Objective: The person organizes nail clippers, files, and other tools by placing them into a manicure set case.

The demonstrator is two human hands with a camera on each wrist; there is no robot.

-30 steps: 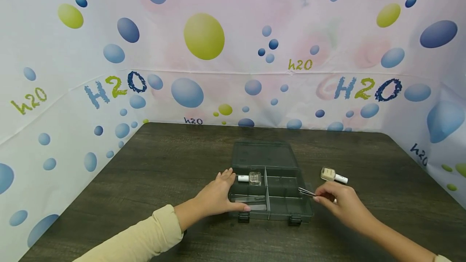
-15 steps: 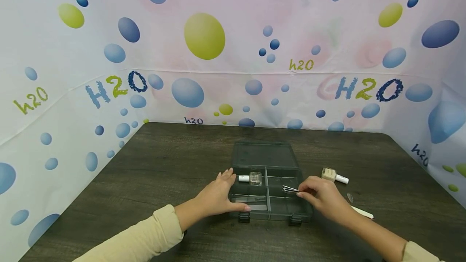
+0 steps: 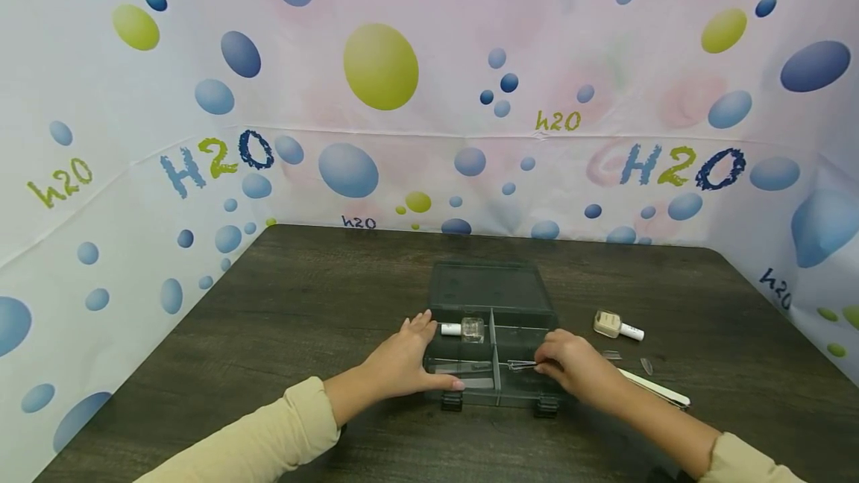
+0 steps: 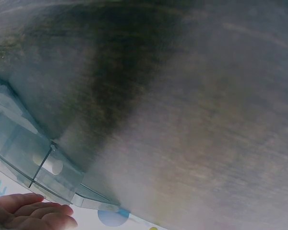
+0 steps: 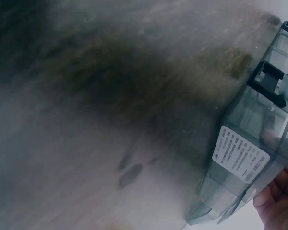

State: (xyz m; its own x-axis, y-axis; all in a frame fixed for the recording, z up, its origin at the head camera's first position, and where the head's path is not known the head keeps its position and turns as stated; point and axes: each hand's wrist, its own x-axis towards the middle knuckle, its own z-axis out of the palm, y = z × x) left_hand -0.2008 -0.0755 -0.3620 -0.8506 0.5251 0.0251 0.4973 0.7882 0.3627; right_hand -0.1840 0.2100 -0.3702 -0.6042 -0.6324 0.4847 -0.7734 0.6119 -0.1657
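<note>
A dark wood-grain tabletop fills the lower view. Behind it and on both sides rises a pale backdrop printed with blue and yellow-green bubbles and "H2O" lettering. Soft, even light falls across everything.

My box is see-through grey with black clips. The table is dark brown wood. My sleeve is pale yellow. The wall is pink and white with blue and green bubbles.
</note>
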